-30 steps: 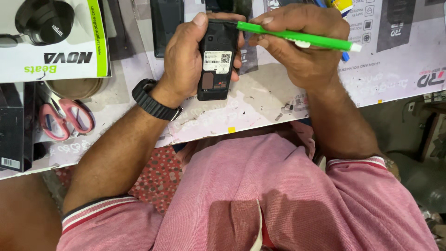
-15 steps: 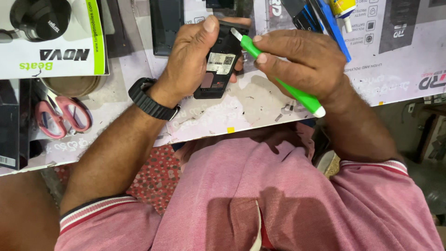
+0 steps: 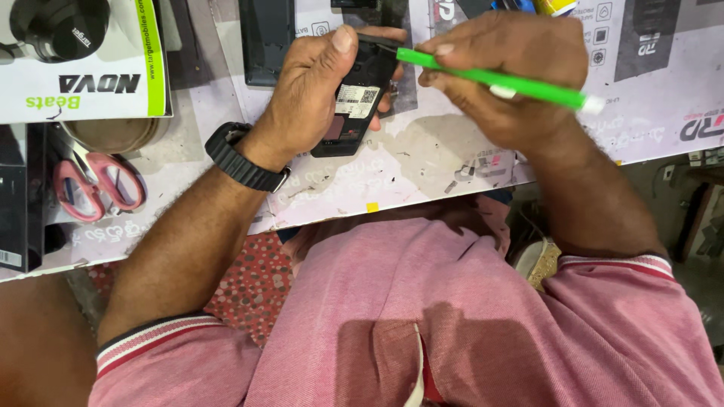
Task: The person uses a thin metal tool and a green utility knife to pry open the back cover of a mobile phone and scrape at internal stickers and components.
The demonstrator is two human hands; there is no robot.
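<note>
Pink shirt fills the near part of the view, with both forearms reaching away over the edge of the worktable. On the left wrist sits a black watch. Beyond it the left hand is closed around a small black phone with its back cover off, thumb pressed on the top end, as half a second ago. The right hand grips a green screwdriver; earlier its handle slanted down toward the person, and now it lies nearly level, tip touching the phone's upper edge. Pink scissors and a white box lie unmoved at far left.
</note>
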